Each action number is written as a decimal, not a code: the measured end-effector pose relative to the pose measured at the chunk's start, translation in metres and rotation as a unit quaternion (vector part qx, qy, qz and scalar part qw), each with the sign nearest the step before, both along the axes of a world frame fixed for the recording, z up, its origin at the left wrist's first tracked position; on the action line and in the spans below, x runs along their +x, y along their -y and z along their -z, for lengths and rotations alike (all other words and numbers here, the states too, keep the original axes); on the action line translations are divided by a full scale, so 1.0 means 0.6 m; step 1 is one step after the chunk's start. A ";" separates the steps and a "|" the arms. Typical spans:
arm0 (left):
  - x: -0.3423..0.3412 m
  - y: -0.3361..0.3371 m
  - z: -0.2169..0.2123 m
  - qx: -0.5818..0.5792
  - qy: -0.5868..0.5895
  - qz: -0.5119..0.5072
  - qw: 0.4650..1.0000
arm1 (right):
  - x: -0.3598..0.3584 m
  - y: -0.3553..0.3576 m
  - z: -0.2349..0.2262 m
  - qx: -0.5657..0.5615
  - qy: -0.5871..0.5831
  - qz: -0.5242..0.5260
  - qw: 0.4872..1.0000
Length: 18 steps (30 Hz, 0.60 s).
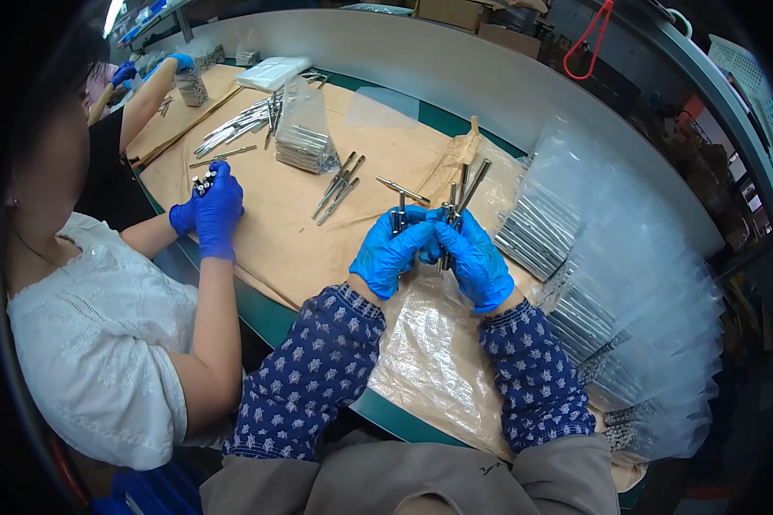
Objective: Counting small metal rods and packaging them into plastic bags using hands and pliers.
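My left hand (pixel 388 251), in a blue glove, is closed around a couple of slim metal rods (pixel 401 202) held upright. My right hand (pixel 479 262), gloved the same way, grips several more metal rods (pixel 474 186) that fan upward at different angles. Both hands meet at the fingertips above the paper-covered table, and the fingers partly hide the rods. Just beyond them lies a single metal rod (pixel 402 190) with a pointed end. A small group of metal rods (pixel 338 189) rests farther left.
Clear bags of metal rods (pixel 541 227) lie along the right side. Another filled bag (pixel 307 148) stands mid-table near a loose rod pile (pixel 236 127). At left, a co-worker's gloved hands (pixel 215 210) hold rods. A clear plastic sheet (pixel 434 343) lies before me; a low partition (pixel 386 41) runs behind.
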<state>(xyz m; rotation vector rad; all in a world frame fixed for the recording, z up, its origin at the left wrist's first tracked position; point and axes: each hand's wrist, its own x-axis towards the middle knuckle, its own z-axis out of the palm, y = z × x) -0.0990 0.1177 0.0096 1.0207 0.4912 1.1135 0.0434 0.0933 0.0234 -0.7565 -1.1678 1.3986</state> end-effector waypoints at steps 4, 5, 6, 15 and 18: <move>0.002 -0.002 0.004 -0.074 -0.005 -0.055 0.996 | 0.001 0.000 0.020 -0.014 0.017 -0.045 0.999; -0.003 -0.004 0.006 -0.076 0.007 -0.044 0.996 | -0.001 0.001 0.021 -0.021 0.024 -0.039 0.999; -0.008 -0.007 0.007 -0.078 0.019 -0.031 0.996 | -0.002 0.001 0.022 -0.028 0.031 -0.032 0.999; -0.018 -0.021 0.012 -0.043 0.028 -0.024 0.998 | -0.001 0.007 0.018 -0.102 0.034 -0.110 0.988; -0.019 -0.027 0.004 -0.142 0.097 -0.016 0.985 | -0.001 0.014 0.004 -0.153 -0.058 -0.223 0.961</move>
